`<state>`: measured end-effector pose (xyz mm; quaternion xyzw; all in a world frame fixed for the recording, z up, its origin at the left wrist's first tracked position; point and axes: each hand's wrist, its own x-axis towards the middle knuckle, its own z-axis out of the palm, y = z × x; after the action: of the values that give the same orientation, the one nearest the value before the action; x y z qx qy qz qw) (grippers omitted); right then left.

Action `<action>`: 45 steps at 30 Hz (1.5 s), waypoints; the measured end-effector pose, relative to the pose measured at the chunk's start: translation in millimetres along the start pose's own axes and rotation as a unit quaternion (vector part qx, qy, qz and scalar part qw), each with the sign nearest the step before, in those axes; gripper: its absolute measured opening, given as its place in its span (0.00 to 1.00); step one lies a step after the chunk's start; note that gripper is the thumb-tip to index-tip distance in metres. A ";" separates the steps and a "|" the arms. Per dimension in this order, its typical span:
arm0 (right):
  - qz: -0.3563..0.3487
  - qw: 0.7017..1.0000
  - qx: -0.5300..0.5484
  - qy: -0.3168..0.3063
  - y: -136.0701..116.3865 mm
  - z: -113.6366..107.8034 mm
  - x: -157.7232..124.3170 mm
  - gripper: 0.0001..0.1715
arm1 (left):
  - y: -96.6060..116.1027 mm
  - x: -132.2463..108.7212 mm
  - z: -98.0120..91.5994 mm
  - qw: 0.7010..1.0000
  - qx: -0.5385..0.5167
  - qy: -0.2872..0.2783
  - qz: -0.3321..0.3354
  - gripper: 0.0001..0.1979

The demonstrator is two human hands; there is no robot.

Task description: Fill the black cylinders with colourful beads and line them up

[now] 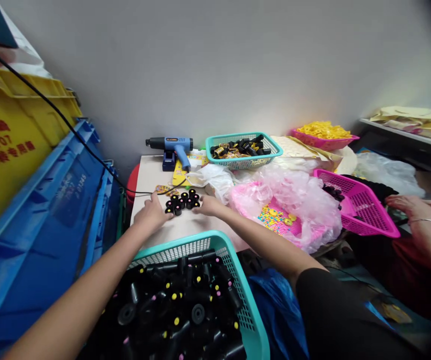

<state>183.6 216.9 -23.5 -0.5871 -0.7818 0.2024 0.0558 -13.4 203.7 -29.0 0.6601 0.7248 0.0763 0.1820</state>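
Note:
Both my arms reach forward over a teal basket [243, 300] full of black cylindrical parts [185, 310] with yellow and pink centres. My left hand [151, 212] rests on the beige table [151, 175], fingers curled against the left side of a small cluster of black caps [183, 201]. My right hand [207, 205] touches the cluster's right side, fingers bent toward it. The cluster stands upright between both hands. Neither hand lifts anything that I can make out.
A blue heat gun [174, 146] stands at the table's back, its black cord running left. Blue crates [50, 220] and a yellow crate [9, 135] line the left. A second teal basket [243, 150], pink baskets [361, 207], plastic bags [294, 200] lie right. Another person's hand [421, 220] rests far right.

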 end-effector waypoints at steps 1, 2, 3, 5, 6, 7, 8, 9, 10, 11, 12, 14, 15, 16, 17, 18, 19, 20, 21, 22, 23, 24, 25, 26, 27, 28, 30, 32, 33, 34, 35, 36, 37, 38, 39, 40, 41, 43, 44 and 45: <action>-0.005 1.000 0.007 0.013 -0.4 -4.3 -9.7 0.14 | 1.0 -13.2 -6.4 1.000 -0.002 0.000 0.023 0.33; -0.018 1.000 0.014 0.019 -1.2 -9.2 -22.0 0.13 | 2.5 -28.9 -11.1 0.998 -0.010 -0.012 0.059 0.23; -0.043 0.999 0.019 0.013 -2.4 -13.7 -36.4 0.13 | 4.6 -46.4 -13.0 0.991 -0.028 -0.051 0.121 0.15; -0.128 0.991 0.000 -0.042 -6.1 -17.4 -68.7 0.12 | 10.8 -82.6 -6.7 0.925 -0.077 -0.226 0.294 0.11; -0.174 0.980 -0.034 -0.085 -8.4 -15.1 -84.7 0.12 | 14.6 -98.9 1.5 0.898 -0.065 -0.282 0.331 0.12; -0.207 0.966 -0.087 -0.125 -10.7 -9.5 -99.5 0.11 | 18.7 -112.7 11.9 0.895 -0.031 -0.285 0.342 0.14; -0.222 0.952 -0.151 -0.147 -12.8 -0.9 -112.1 0.11 | 22.7 -123.3 22.9 0.900 -0.001 -0.266 0.345 0.16; -0.224 0.939 -0.212 -0.151 -14.4 10.0 -122.2 0.10 | 26.2 -130.5 32.9 0.906 0.024 -0.249 0.342 0.17; -0.220 0.929 -0.263 -0.142 -15.5 22.1 -129.4 0.09 | 28.8 -134.4 40.1 0.912 0.042 -0.229 0.337 0.16; -0.215 0.921 -0.301 -0.126 -16.2 34.0 -134.0 0.10 | 30.0 -135.3 43.2 0.915 0.052 -0.218 0.336 0.15; -0.212 0.915 -0.324 -0.111 -16.4 44.9 -136.5 0.12 | 29.8 -133.7 41.3 0.914 0.051 -0.217 0.338 0.13; -0.204 0.913 -0.339 -0.095 -16.5 60.0 -137.7 0.17 | 24.6 -124.8 23.6 0.915 0.020 -0.218 0.339 0.11; -0.198 0.916 -0.335 -0.098 -16.8 63.5 -137.7 0.18 | 19.9 -117.8 9.7 0.919 -0.004 -0.216 0.329 0.11; -0.191 0.920 -0.326 -0.106 -17.4 64.2 -137.9 0.19 | 14.2 -109.2 -5.3 0.927 -0.033 -0.207 0.310 0.12; -0.185 0.925 -0.313 -0.115 -18.3 62.0 -138.1 0.20 | 8.2 -99.2 -19.8 0.938 -0.052 -0.195 0.282 0.13; -0.184 0.929 -0.297 -0.121 -19.4 57.1 -138.3 0.20 | 2.2 -87.8 -31.9 0.951 -0.059 -0.172 0.252 0.12; -0.187 0.935 -0.277 -0.122 -20.4 49.7 -137.8 0.19 | -3.3 -75.2 -40.4 0.961 -0.055 -0.141 0.232 0.12; -0.191 0.943 -0.248 -0.114 -21.0 40.0 -135.9 0.18 | -7.9 -61.9 -44.5 0.968 -0.040 -0.110 0.222 0.11; -0.196 0.953 -0.209 -0.095 -20.8 28.8 -131.9 0.18 | -11.4 -48.4 -44.2 0.972 -0.016 -0.080 0.220 0.11; -0.199 0.964 -0.163 -0.064 -19.6 16.8 -125.1 0.17 | -13.6 -35.3 -40.0 0.972 0.012 -0.060 0.227 0.11; -0.198 0.973 -0.118 -0.027 -17.2 5.3 -115.2 0.17 | -14.5 -23.3 -32.6 0.969 0.033 -0.057 0.237 0.11; -0.196 0.977 -0.079 0.008 -13.6 -4.6 -102.3 0.17 | -14.4 -12.8 -23.4 0.965 0.049 -0.059 0.250 0.12; -0.198 0.977 -0.063 0.037 -9.1 -11.7 -87.0 0.18 | -13.6 -4.1 -13.6 0.960 0.062 -0.065 0.266 0.12; -0.201 0.975 -0.075 0.048 -3.9 -15.5 -70.0 0.18 | -12.3 2.7 -4.2 0.954 0.072 -0.069 0.281 0.12; -0.213 0.971 -0.103 0.029 1.5 -15.7 -52.4 0.17 | -11.1 8.0 4.1 0.948 0.083 -0.068 0.298 0.12; -0.224 0.968 -0.113 0.016 6.5 -12.6 -35.2 0.15 | -10.1 12.2 10.8 0.942 0.095 -0.065 0.315 0.12; -0.246 0.960 -0.131 -0.001 13.6 0.1 -5.0 0.14 | -9.3 18.8 19.4 0.930 0.114 -0.056 0.344 0.13; -0.261 0.955 -0.138 0.003 15.2 13.6 16.9 0.12 | -9.7 25.0 22.7 0.921 0.127 -0.051 0.365 0.13; -0.264 0.954 -0.140 0.009 14.1 18.0 24.2 0.13 | -9.7 27.9 23.0 0.919 0.131 -0.049 0.369 0.13; -0.265 0.954 -0.140 0.018 12.3 20.1 28.9 0.14 | -9.3 30.1 22.6 0.918 0.134 -0.045 0.370 0.13; -0.263 0.954 -0.139 0.027 10.1 19.4 30.9 0.15 | -8.3 31.2 21.3 0.919 0.136 -0.041 0.368 0.15; -0.260 0.955 -0.135 0.035 7.8 16.2 29.8 0.16 | -6.4 30.5 19.2 0.921 0.136 -0.034 0.363 0.16; -0.257 0.957 -0.132 0.041 5.6 10.8 25.3 0.16 | -3.7 27.3 16.2 0.924 0.134 -0.027 0.356 0.17; -0.251 0.959 -0.125 0.047 3.6 4.1 17.0 0.14 | -0.2 21.2 12.5 0.927 0.130 -0.020 0.351 0.17; -0.243 0.962 -0.116 0.049 1.7 -3.0 4.9 0.13 | 3.9 11.9 8.3 0.929 0.123 -0.013 0.349 0.14; -0.233 0.965 -0.111 0.044 -0.3 -9.5 -10.8 0.13 | 8.5 -0.7 4.0 0.930 0.113 -0.019 0.349 0.12; -0.220 0.969 -0.104 0.033 -2.4 -14.3 -29.4 0.14 | 13.3 -16.0 0.4 0.930 0.102 -0.037 0.350 0.13; -0.194 0.972 -0.132 -0.037 -7.4 -15.1 -70.8 0.16 | 22.9 -51.6 -2.2 0.924 0.079 -0.143 0.345 0.18; -0.190 0.965 -0.159 -0.085 -10.0 -10.1 -90.6 0.17 | 27.4 -69.5 -0.2 0.918 0.085 -0.205 0.329 0.19; -0.188 0.957 -0.188 -0.116 -12.7 -1.8 -108.1 0.18 | 31.6 -85.9 4.2 0.920 0.110 -0.221 0.305 0.17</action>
<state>205.7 112.8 -0.8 -0.4018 -0.9031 0.1049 -0.1097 22.8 122.3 -7.9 0.8651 0.4337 -0.1002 0.2313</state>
